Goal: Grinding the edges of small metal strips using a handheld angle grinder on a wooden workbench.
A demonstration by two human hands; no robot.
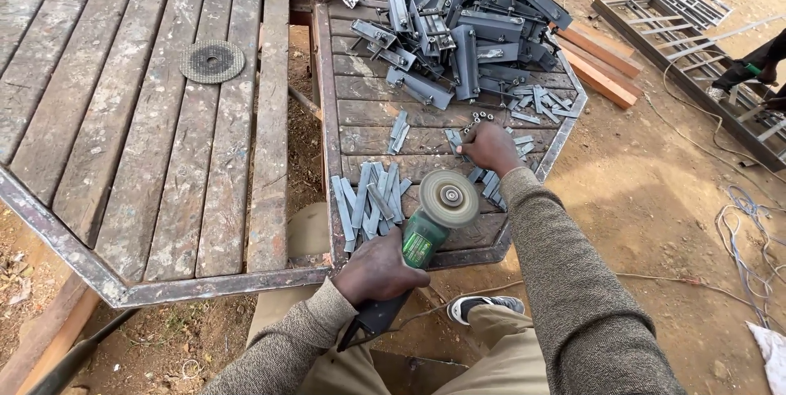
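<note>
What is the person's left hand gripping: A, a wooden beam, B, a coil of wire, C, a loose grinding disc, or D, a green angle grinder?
D: the left hand is closed around the body of the green angle grinder, its disc facing up, while the right hand rests on small flat metal pieces on the wooden table.

Two plank-topped benches framed in rusty steel, set side by side. Left bench (123, 141) carries one loose grinding disc (212, 61). Right bench (368, 108) carries a heap of grey steel brackets (467, 35), a bundle of short flat strips (368, 198), and more scattered strips (532, 104).
</note>
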